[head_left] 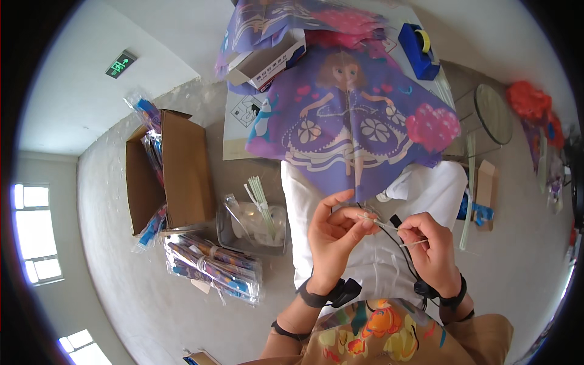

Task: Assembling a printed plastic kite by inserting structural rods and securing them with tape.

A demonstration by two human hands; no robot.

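Observation:
Above my lap, my left hand (336, 240) pinches one end of a thin whitish rod (385, 225) between thumb and fingertips. My right hand (429, 246) grips the rod's other part with curled fingers; a short pale end sticks out below them. Whether it is one piece or two joined inside the fingers is too small to tell. Just beyond my hands, a purple kite sail (372, 148) printed with a doll-like figure in a wide dress lies on the table, its lower tip hanging over my white trousers (304, 207).
More printed sails (267, 24) and an opened small carton (267, 64) lie at the table's far side, beside a blue tape dispenser (420, 52). To the left are a cardboard box (188, 170), a plastic bin (252, 240) with pale rods, and bundled wrapped kites (213, 267). A round stool (493, 114) stands right.

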